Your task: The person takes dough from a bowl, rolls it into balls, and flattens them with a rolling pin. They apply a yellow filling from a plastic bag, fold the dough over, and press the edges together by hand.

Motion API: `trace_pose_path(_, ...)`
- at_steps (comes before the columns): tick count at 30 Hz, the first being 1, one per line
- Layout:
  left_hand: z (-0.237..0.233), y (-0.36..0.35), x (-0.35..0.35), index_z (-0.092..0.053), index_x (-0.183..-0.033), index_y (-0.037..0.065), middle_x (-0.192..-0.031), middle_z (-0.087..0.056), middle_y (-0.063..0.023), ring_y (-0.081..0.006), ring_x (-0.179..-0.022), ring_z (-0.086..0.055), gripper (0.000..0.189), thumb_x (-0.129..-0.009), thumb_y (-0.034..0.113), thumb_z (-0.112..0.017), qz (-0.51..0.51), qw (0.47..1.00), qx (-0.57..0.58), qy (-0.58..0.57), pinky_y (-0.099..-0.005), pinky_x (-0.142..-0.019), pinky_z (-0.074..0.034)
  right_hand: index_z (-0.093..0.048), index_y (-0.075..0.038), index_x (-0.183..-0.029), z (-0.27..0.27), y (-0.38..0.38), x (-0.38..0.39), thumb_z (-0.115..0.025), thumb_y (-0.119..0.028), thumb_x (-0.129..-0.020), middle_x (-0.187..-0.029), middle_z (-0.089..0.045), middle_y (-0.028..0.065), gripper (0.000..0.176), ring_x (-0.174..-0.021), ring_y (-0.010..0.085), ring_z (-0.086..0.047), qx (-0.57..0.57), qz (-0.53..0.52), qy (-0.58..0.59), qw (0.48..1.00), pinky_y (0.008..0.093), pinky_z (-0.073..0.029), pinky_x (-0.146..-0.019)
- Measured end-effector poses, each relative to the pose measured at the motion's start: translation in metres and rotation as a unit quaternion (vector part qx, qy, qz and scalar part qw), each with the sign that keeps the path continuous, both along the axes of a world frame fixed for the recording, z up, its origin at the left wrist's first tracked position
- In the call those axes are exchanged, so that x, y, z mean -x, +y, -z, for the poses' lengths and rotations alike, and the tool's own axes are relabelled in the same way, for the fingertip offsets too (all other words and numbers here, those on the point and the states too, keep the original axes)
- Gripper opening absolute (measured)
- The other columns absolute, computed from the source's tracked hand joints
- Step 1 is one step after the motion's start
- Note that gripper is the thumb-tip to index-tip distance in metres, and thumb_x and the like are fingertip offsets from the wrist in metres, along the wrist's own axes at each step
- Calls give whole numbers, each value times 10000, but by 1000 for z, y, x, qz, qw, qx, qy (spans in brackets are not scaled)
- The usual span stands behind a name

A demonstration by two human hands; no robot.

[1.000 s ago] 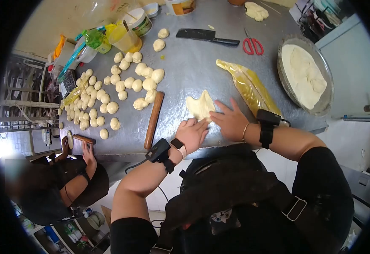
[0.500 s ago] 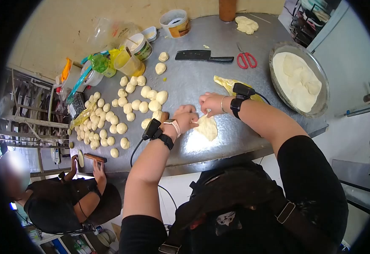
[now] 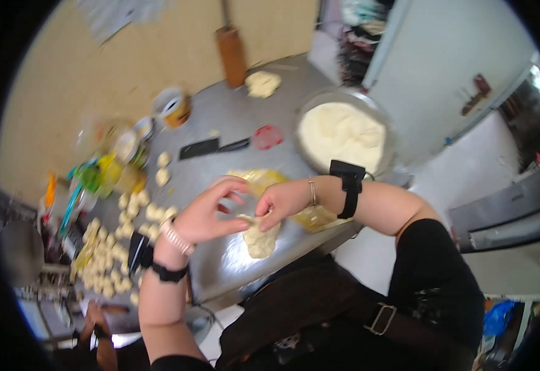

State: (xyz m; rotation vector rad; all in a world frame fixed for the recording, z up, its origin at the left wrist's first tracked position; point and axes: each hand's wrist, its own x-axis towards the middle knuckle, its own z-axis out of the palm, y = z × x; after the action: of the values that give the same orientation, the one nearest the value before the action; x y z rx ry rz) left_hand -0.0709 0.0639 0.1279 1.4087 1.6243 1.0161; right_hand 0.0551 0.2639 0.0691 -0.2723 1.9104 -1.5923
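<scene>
A flattened piece of dough (image 3: 261, 242) hangs in front of me, low over the metal table near its front edge. My right hand (image 3: 285, 201) pinches its upper end between thumb and curled fingers. My left hand (image 3: 208, 210) is beside it with the fingers spread; its thumb tip reaches the dough's upper edge next to my right fingers. Behind my hands lies a crumpled yellow plastic sheet (image 3: 259, 179), partly hidden by my right arm.
Many small dough balls (image 3: 104, 263) cover the table's left side. Farther back are a cleaver (image 3: 201, 148), red-handled scissors (image 3: 269, 137), a dough lump (image 3: 262, 84) and a big bowl of flour (image 3: 378, 162). Tubs and bottles stand along the wall. Another person's hands (image 3: 95, 315) are at lower left.
My view has swung to the right. My left hand has opened, its fingers lifting away from the dough, while the right keeps its pinch. The dough now hangs from its upper end.
</scene>
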Motion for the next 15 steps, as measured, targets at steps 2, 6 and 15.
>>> trace_pose_path(2, 4, 8, -6, -551, -1172, 77, -1249, -541, -100, -229, -1155, -516, 383, -839, 195, -697, -45, 974, -138, 174, -370, -876, -474, -677, -8, -923, -15, 43, -28, -670, -282, -877, -868, -682, 39, 278, -779, 76, -574, -130, 114, 39, 984, 252, -467, -734)
trace_pose_path(6, 88, -7, -29, -590, -1122, 52, -1153, -609, -94, -249, -1079, -575, 292, -881, 208, -647, -128, 990, 33, 44, -359, -888, -467, -712, -63, -932, 10, 176, -78, -605, -349, -869, -969, -664, 194, 312, -866, 364, -628, -527, 325, 151, 771, 405, -500, -798)
trace_pose_path(15, 221, -157, -77, -617, -1079, 62, -1001, -658, -20, -151, -923, -622, 205, -966, 226, -568, -259, 924, 210, -188, -290, -813, -476, -615, -24, -1092, 77, 225, -122, -613, -252, -857, -791, -674, 115, 328, -638, 193, -658, -379, 428, -174, 801, 320, -526, -508)
